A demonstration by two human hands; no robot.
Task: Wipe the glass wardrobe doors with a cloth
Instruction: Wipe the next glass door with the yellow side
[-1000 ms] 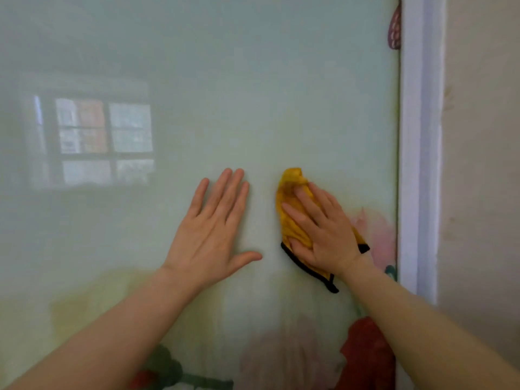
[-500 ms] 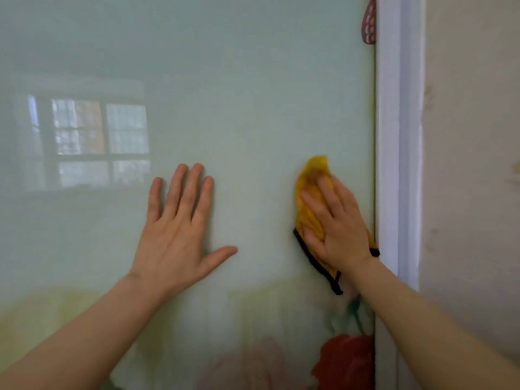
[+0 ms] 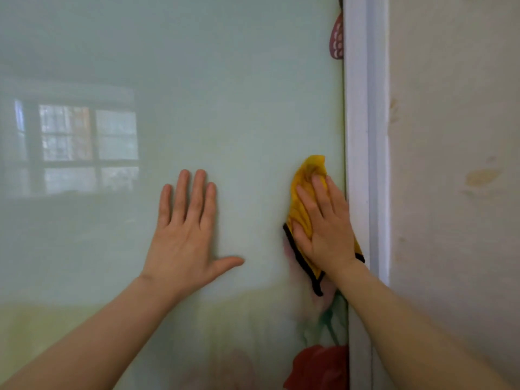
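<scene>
Glass wardrobe door (image 3: pixel 225 80): pale green, glossy, fills most of the head view. A window reflection shows at left and a printed flower pattern runs along the bottom. White door frame (image 3: pixel 363 136) runs vertically at the right edge of the glass, with a stained wall (image 3: pixel 450 192) beyond it.

Left hand (image 3: pixel 183 235): flat on the glass, palm down, fingers together and straight, thumb splayed out to the right. It holds nothing. Judged to be bracing the panel.

Right hand (image 3: pixel 326 229): flat, fingers slightly spread, pressing the cloth against the glass just beside the frame. Not a closed grip; the cloth is pinned under palm and fingers.

Cloth (image 3: pixel 302 204): yellow with a black edge, bunched, showing above and to the left of the right hand, with a corner hanging below the wrist.

Step in hand, by judgement: wiping the strip of glass next to the frame. To do it well:
- keep palm pressure even so the whole pad of cloth bears on the glass
- run long vertical strokes tight along the frame, where dirt may collect
- overlap each pass
- refold the bunched cloth flatter for wider contact
- move the left hand on afterwards and wipe where it rested, as it could leave a print.
</scene>
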